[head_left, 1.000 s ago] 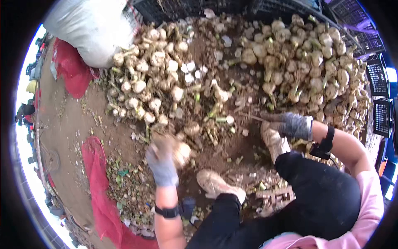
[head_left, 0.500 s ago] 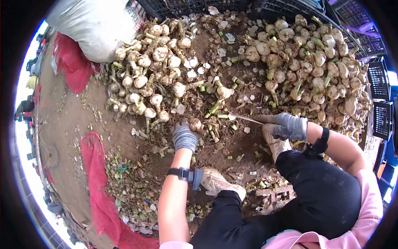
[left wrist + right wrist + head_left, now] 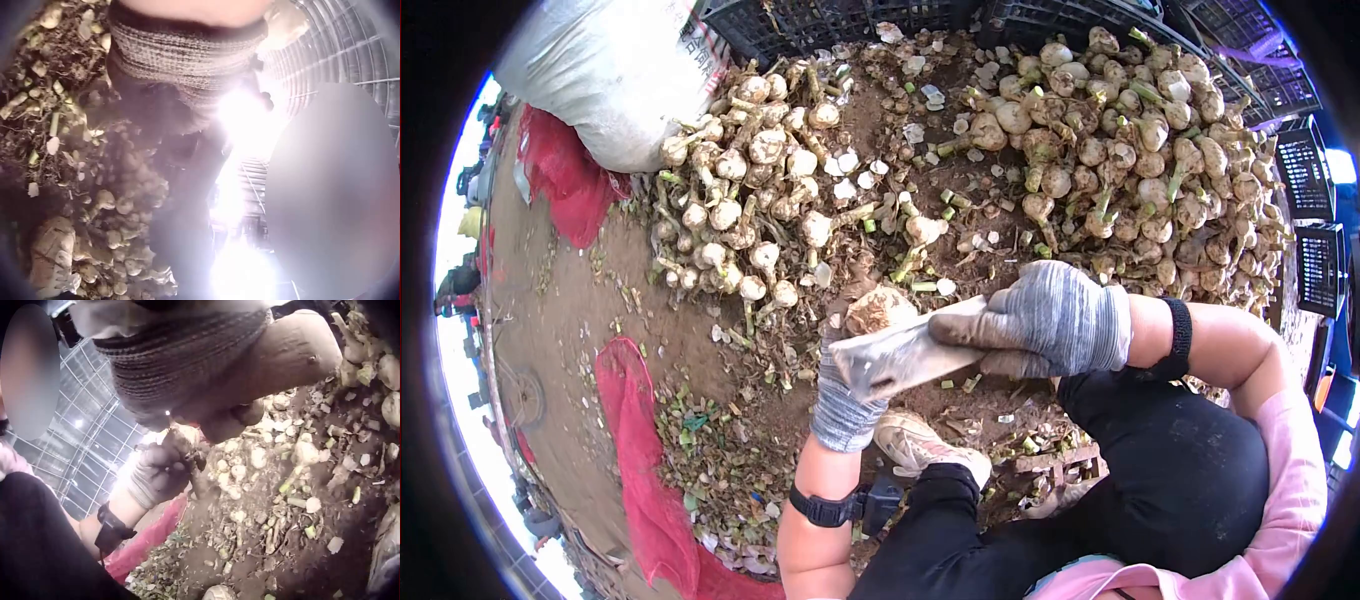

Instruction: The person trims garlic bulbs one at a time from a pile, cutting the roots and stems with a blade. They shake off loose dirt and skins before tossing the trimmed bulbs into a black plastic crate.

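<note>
In the head view my gloved left hand [image 3: 845, 400] holds a dirt-covered garlic bulb [image 3: 880, 308], roots side up, above the ground between my shoes. My gloved right hand [image 3: 1050, 320] grips a knife by its handle. The broad metal blade [image 3: 910, 350] lies across in front of the left hand and the bulb, hiding most of the left fingers. From the right wrist view, the thick wooden handle [image 3: 300, 350] juts out of the right fist, and the curled left hand [image 3: 164, 474] is below. Glare washes out the left hand [image 3: 169, 106] in its own wrist view.
A pile of garlic with stems [image 3: 740, 190] lies ahead on the left, a larger garlic heap [image 3: 1140, 160] on the right. Cut stem pieces and skins litter the soil. A white sack [image 3: 610, 80], red netting [image 3: 645, 450] and black crates [image 3: 840, 30] stand around.
The left hand reached down to the ground, picked up a garlic bulb and raised it towards me. The right hand brought the knife from beside the right shoe across to the left hand.
</note>
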`<state>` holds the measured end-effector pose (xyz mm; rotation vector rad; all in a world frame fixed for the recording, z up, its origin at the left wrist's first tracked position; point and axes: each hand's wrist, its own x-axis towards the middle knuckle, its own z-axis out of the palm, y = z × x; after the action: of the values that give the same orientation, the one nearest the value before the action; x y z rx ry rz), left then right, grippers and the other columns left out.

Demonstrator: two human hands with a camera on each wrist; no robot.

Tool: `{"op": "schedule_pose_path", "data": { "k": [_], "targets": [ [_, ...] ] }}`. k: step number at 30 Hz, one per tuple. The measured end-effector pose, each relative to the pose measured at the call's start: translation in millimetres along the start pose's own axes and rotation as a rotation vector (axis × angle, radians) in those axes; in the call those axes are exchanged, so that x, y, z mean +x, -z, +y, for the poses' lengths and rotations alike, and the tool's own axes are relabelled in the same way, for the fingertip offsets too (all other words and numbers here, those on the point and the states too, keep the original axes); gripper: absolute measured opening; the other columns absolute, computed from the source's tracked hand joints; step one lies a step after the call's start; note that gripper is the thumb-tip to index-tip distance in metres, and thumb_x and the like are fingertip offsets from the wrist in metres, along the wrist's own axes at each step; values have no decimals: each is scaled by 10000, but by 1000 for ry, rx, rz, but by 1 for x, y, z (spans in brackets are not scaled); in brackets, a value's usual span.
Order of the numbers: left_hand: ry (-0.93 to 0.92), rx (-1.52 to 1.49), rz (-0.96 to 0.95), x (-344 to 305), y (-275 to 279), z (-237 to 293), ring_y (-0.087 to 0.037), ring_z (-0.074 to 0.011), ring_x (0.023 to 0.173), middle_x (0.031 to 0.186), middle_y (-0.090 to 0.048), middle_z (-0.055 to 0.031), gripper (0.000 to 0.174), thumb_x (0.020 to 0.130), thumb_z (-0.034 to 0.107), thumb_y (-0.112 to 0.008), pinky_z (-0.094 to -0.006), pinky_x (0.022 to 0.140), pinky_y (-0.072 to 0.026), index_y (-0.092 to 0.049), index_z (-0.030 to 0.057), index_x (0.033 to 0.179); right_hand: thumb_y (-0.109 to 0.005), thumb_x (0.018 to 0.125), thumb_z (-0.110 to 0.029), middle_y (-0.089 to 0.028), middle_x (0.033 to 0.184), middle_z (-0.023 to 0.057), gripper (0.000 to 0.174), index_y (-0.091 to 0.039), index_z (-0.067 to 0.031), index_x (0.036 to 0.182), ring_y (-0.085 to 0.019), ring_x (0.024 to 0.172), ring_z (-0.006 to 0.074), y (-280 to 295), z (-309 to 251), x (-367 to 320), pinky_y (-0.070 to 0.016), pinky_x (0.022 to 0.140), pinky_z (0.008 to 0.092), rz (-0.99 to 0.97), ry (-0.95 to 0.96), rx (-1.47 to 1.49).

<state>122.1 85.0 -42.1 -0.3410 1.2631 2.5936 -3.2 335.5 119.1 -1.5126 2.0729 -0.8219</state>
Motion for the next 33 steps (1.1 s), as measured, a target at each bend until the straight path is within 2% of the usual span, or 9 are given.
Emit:
{"op": "schedule_pose_path", "data": {
  "k": [2, 6, 11, 13, 18, 21, 24, 27, 33],
  "targets": [
    [225, -208, 37, -20, -15, 25, -545, -242, 1150, 1285, -540, -112, 500, 950, 423, -446, -378, 1023, -428, -456, 75, 1310, -574, 889, -344, -558, 676, 116, 530, -461, -125, 1358, -571, 544, 315, -2, -3, 6, -460, 497, 400, -3, 35, -14],
    [63, 1191, -218, -9, -80, 55, -528, -230, 1144, 1204, -600, -34, 645, 699, 584, -694, -446, 1056, -351, -582, 192, 1198, -573, 881, -400, -554, 671, 92, 574, -438, -142, 1376, -558, 495, 290, -6, -11, 14, -436, 446, 384, -8, 111, -31],
    [117, 834, -59, -16, -84, 55, -527, -205, 1139, 1139, -632, 13, 536, 716, 514, -686, -451, 1091, -264, -606, 195, 1139, -572, 846, -492, -557, 684, 89, 668, -393, -182, 1410, -549, 487, 275, -12, -10, 13, -413, 436, 379, -102, 101, -110],
    [-279, 1569, -208, -16, -97, 68, -530, -193, 1127, 1130, -634, 12, 490, 740, 495, -672, -459, 1073, -277, -607, 205, 1129, -574, 836, -504, -555, 681, 89, 678, -392, -193, 1410, -552, 494, 276, -14, -5, 8, -412, 442, 383, -79, 106, -103],
    [-484, 1832, -186, -14, -118, 71, -579, -185, 1018, 1048, -653, -3, 433, 756, 482, -659, -439, 984, -378, -613, 199, 1080, -581, 824, -508, -525, 650, 73, 656, -427, -216, 1391, -557, 513, 276, -24, 6, -6, -407, 447, 382, -39, 114, -184],
    [-581, 1534, -28, -25, -92, 46, -591, -202, 972, 998, -643, -47, 383, 763, 400, -681, -414, 869, -463, -611, 162, 1055, -522, 905, -428, -607, 728, 114, 604, -338, -224, 1442, -593, 514, 289, -27, 18, -12, -463, 458, 363, 27, 179, -153],
    [-630, 1202, 106, -29, -116, 77, -583, -219, 952, 1026, -569, -97, 537, 708, 268, -772, -366, 783, -530, -484, 98, 1128, -522, 925, -300, -664, 810, 138, 513, -399, -191, 1411, -662, 671, 292, -29, 85, -54, -510, 577, 362, 203, -830, 335],
    [-209, 888, 33, -29, -104, 77, -548, -201, 979, 1064, -506, -95, 758, 629, 213, -858, -348, 815, -510, -378, 79, 1200, -541, 920, -256, -673, 934, 177, 527, -392, -135, 1411, -681, 846, 287, 0, 58, -48, -524, 724, 364, 105, -751, 185],
    [-353, 931, -206, -15, -88, 80, -565, -196, 758, 819, -565, -53, 357, 656, 207, -834, -356, 741, -491, -548, 83, 829, -449, 976, -346, -548, 1293, 187, 530, -366, -60, 1414, -530, 1200, 278, 9, 29, -26, -406, 999, 345, -71, -372, 575]
  ]
}}
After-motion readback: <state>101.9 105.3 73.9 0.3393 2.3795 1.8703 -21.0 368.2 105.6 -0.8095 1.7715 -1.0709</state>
